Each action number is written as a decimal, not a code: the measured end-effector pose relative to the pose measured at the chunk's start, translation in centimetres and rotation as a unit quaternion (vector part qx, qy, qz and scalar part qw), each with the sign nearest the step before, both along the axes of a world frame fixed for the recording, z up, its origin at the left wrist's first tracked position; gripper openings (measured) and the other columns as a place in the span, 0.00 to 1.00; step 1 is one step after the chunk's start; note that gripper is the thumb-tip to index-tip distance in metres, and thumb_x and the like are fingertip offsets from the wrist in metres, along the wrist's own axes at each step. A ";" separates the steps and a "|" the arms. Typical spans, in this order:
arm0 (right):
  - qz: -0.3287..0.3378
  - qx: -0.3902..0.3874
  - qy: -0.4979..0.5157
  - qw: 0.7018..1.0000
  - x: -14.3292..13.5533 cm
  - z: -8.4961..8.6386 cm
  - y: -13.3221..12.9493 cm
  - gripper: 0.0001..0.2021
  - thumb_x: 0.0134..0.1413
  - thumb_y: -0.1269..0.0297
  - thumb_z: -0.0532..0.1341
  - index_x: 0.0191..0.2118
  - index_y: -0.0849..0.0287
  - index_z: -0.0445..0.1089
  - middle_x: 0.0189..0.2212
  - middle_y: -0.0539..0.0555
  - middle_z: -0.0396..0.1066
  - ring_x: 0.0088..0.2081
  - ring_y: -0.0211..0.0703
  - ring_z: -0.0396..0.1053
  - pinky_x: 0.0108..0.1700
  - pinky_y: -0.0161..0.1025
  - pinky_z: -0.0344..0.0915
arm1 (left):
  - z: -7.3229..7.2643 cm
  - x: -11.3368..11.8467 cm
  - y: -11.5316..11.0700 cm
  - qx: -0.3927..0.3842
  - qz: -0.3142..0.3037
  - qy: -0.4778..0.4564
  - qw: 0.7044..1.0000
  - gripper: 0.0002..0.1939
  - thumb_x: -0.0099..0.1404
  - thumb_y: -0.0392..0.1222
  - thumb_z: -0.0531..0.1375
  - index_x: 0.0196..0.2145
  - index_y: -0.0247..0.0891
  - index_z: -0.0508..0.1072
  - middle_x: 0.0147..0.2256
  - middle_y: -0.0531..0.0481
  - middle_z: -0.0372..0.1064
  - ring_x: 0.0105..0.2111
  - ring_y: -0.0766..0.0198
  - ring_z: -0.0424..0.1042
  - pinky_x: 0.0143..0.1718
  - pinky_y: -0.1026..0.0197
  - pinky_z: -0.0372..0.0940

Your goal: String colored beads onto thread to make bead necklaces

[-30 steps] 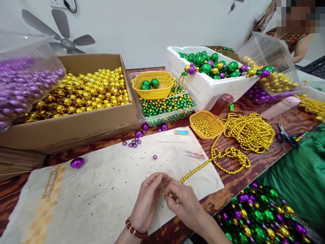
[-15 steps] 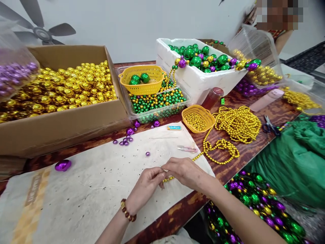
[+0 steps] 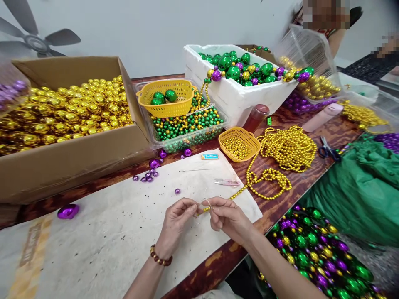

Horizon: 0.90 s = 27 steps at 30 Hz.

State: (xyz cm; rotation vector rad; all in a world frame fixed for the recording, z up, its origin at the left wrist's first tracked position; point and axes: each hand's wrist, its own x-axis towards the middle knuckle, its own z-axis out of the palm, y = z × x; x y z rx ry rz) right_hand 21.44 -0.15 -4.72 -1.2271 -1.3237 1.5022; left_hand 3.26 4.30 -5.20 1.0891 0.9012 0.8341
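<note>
My left hand, with a brown bead bracelet on its wrist, pinches the end of a gold bead strand above the white cloth. Close on its right, my right hand has thumb and forefinger pressed on a thin pale thread. The gold strand runs behind the right hand to a coiled pile of gold beads. Beyond the hands lie a single small purple bead, small snips and a long needle on the cloth.
A carton of gold beads stands left. Behind are a clear tray, a yellow basket, a foam box and a small basket. Scissors lie right. Part of another person shows at the back.
My hands have drawn slightly apart, and the right hand has turned so its pinched fingertips and the thread show. The view has shifted a little.
</note>
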 end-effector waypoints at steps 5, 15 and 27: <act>-0.055 0.032 -0.014 0.998 -2.4 -1.0 0.3 0.21 0.62 0.66 0.47 0.58 0.65 0.62 0.24 0.49 0.63 0.22 0.35 0.62 0.28 0.35 0.67 | -1.2 0.5 -1.6 -0.034 0.074 0.009 0.997 0.09 0.60 0.41 0.63 0.39 0.37 0.78 0.32 0.47 0.75 0.33 0.62 0.70 0.38 0.61 0.65; 0.031 0.182 -0.309 0.933 -1.5 0.7 0.5 0.21 0.61 0.73 0.52 0.59 0.57 0.61 0.48 0.59 0.74 0.47 0.49 0.72 0.47 0.43 0.66 | 0.3 0.9 -1.2 -0.055 0.070 0.069 0.994 0.09 0.59 0.44 0.63 0.36 0.36 0.78 0.26 0.53 0.66 0.24 0.70 0.57 0.26 0.67 0.56; 0.134 0.233 -0.510 0.817 -1.6 1.6 3.5 0.08 0.60 0.77 0.54 0.42 0.62 0.67 0.30 0.59 0.75 0.28 0.54 0.73 0.27 0.40 0.61 | 0.6 0.9 0.0 -0.012 0.071 0.137 0.988 0.08 0.58 0.38 0.58 0.23 0.36 0.72 0.22 0.54 0.63 0.23 0.69 0.56 0.25 0.66 0.51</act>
